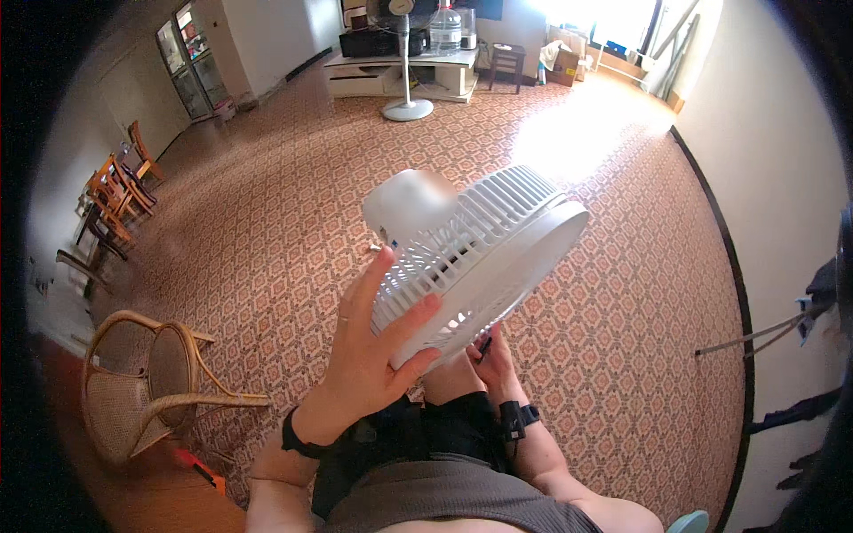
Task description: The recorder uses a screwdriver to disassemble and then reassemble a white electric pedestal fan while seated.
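I have the white fan (520, 271) tilted at the centre of the frame, above my knees, its round rear housing toward the upper left and its broad flat front facing the lower right. My left hand (355, 373) is clamped on the lower left of its rim, fingers spread over the slatted grille and thumb on the front. My right hand (500, 369) is apart from it, below the fan, with the fingers closed on a small dark thing (483, 349); I cannot tell whether that thing touches the fan. The patterned floor (284, 240) spreads out beyond. A cane chair (169, 400) stands at lower left, wooden chairs (115, 195) line the left edge, and a pedestal fan (408, 108) stands at top centre before a low cabinet (360, 82).
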### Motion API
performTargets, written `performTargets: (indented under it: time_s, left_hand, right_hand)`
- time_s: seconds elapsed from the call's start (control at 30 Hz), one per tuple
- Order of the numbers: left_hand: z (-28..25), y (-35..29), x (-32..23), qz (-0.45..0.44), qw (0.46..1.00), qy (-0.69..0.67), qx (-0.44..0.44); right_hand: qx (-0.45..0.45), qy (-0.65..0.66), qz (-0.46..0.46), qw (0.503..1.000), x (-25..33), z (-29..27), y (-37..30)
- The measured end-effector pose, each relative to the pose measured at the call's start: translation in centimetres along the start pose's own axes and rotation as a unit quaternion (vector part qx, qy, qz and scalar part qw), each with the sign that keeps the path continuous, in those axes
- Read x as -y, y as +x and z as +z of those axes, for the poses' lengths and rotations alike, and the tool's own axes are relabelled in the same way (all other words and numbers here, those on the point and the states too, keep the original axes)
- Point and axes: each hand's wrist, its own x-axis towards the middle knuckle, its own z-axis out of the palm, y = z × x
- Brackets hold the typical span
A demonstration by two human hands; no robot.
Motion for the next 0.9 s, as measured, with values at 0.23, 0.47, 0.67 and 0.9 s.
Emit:
performTargets:
  time_s: [0.23,0.47,0.67,0.9]
  left_hand:
    - [1.3,-4.2,-0.3,-0.080,0.989,0.014,-0.121]
    - [4.7,-11.9,-1.2,-0.346,0.911,-0.207,-0.083]
    - [4.6,-11.4,-0.5,-0.336,0.921,-0.196,-0.017]
    - [5.3,-10.7,-1.3,-0.217,0.956,-0.195,-0.023]
  right_hand:
    - [-0.038,-0.053,0.055,0.996,-0.3,2.2,-0.4]
    - [0.043,-0.017,0.069,0.997,0.1,-2.5,-0.4]
    - [0.071,-0.045,0.062,0.995,0.7,-4.2,-0.7]
    - [0.007,0.071,0.071,0.995,1.1,-2.2,0.9]
